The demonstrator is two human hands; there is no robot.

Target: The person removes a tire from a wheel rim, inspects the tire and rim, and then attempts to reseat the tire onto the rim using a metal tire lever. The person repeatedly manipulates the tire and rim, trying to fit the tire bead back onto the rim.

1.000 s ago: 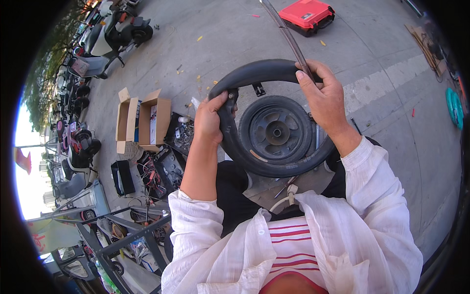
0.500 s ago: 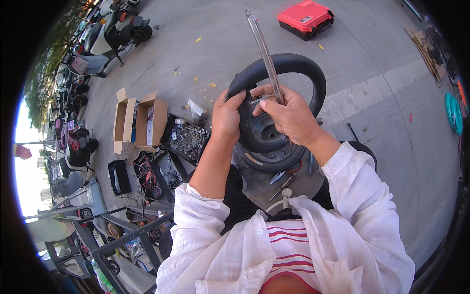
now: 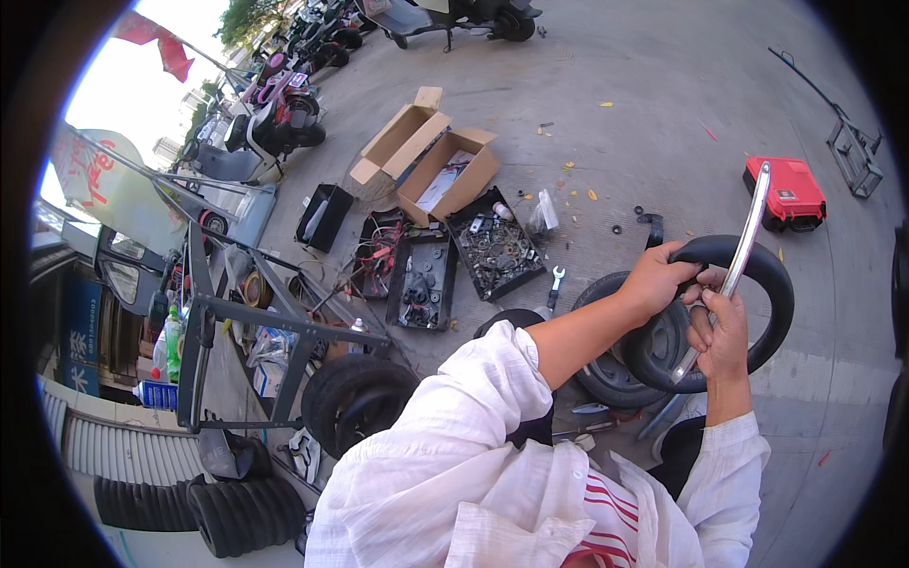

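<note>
Inner tube (image 3: 783, 305) | extends rightward from left hand (image 3: 660, 281), behind right hand (image 3: 720, 343) | left hand gripping tube, right hand closed around metal lever (image 3: 747, 237) | wheel (image 3: 606, 371) below left hand | red case (image 3: 788, 194) beyond right hand

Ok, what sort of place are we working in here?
Probably an outdoor scooter repair spot: there are parked scooters, a heap of small metal parts and a loose wheel near the person.

Loose white shirt (image 3: 426, 483) (2 creased sleeves (image 3: 494, 374)) over a red-striped top (image 3: 611, 516).
</note>
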